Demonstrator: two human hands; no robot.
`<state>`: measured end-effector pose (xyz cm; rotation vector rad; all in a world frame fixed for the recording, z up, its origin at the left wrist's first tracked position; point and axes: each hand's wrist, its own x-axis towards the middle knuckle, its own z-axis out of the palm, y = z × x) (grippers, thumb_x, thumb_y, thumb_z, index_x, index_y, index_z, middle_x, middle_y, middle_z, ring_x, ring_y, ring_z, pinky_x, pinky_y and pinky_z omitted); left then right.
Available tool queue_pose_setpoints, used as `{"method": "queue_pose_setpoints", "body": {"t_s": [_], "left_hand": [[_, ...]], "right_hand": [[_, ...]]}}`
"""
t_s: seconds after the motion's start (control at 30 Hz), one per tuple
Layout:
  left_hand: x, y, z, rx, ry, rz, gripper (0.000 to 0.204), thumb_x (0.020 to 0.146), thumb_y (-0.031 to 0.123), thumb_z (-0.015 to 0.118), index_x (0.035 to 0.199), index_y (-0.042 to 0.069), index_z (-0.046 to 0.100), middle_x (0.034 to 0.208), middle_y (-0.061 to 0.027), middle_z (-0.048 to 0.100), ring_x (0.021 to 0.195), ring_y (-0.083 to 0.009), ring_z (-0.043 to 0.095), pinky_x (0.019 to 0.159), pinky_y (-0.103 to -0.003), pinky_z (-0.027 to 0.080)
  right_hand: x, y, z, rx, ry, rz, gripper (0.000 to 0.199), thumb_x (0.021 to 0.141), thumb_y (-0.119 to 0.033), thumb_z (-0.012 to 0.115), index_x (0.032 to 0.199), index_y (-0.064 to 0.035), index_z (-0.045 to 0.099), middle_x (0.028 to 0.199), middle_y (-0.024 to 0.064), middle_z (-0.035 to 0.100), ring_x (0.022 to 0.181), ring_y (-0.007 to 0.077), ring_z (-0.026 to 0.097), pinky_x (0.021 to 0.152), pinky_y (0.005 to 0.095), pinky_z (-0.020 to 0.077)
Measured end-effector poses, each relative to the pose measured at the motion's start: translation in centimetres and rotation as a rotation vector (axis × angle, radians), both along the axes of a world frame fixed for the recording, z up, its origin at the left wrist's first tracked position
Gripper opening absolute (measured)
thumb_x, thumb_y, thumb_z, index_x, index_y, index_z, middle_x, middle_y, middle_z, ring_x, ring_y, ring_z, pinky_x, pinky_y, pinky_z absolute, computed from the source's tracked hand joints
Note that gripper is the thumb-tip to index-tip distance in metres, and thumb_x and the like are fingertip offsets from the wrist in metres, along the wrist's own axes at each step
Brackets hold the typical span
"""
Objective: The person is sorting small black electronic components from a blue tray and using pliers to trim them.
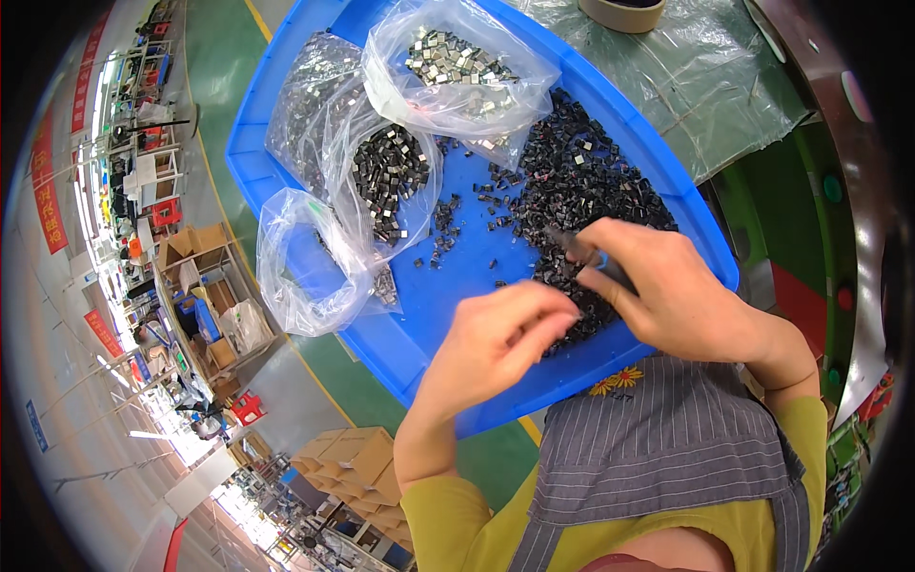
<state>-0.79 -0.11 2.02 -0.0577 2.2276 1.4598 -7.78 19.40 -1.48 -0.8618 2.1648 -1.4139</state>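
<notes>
My right hand [672,286] is closed round a dark hand tool [610,267]. Its narrow end points up and left over a heap of small black parts [596,181]; whether it is pliers or a knife I cannot tell. Left of it, my left hand [500,338] has thumb and forefinger pinched together above the heap's near edge. What lies in that pinch is too small to make out. Both hands are over a large blue tray [376,357], where the black parts fill the right side.
A clear plastic bag [381,81] of silvery square pieces [453,57] lies at the tray's far side. Other clear bags [286,253] lie to the left, one with dark pieces [389,176]. A tape roll [624,13] sits on the plastic-covered surface [691,71].
</notes>
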Motion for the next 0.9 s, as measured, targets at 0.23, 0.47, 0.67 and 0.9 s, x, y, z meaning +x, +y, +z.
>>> {"method": "queue_pose_setpoints", "body": {"t_s": [0.23,0.47,0.67,0.9], "left_hand": [[-0.2,0.3,-1.7,-0.115,0.467,0.410,0.012,0.087,0.000,0.064,0.099,0.002,0.063,0.082,-0.0075,0.062,0.063,-0.0126,0.061,0.054,-0.027,0.046],[-1.9,-2.5,-2.0,-0.628,0.393,0.083,0.012,0.090,0.007,0.059,0.100,0.002,0.063,0.080,-0.0111,0.066,0.068,-0.0182,0.066,0.062,-0.029,0.050],[-6.8,-7.6,-5.0,-1.342,0.490,0.166,0.015,0.083,0.002,0.054,0.098,0.003,0.052,0.093,-0.0167,0.059,0.073,-0.0389,0.065,0.062,-0.047,0.053],[-7.7,-7.6,-7.0,-1.368,0.393,0.215,0.015,0.086,0.012,0.058,0.097,0.004,0.051,0.095,-0.0172,0.059,0.079,-0.0402,0.063,0.066,-0.050,0.051]], "right_hand": [[-0.1,-0.2,0.4,0.070,0.033,0.095,0.020,0.086,-0.011,0.062,0.100,-0.0020,0.052,0.085,0.0170,0.059,0.082,0.0376,0.060,0.068,0.0458,0.0473],[0.0,-0.1,0.1,0.038,0.029,0.021,0.018,0.086,-0.011,0.062,0.097,-0.0021,0.051,0.082,0.0162,0.058,0.080,0.0376,0.059,0.067,0.0471,0.0466],[0.2,0.0,0.1,0.061,0.134,0.077,0.017,0.087,-0.014,0.062,0.095,-0.0026,0.052,0.081,0.0159,0.058,0.080,0.0366,0.059,0.067,0.0465,0.0471],[0.1,-0.1,-0.1,0.042,0.132,0.066,0.017,0.087,-0.014,0.061,0.096,-0.0026,0.051,0.081,0.0157,0.058,0.080,0.0366,0.060,0.067,0.0468,0.0471]]}}
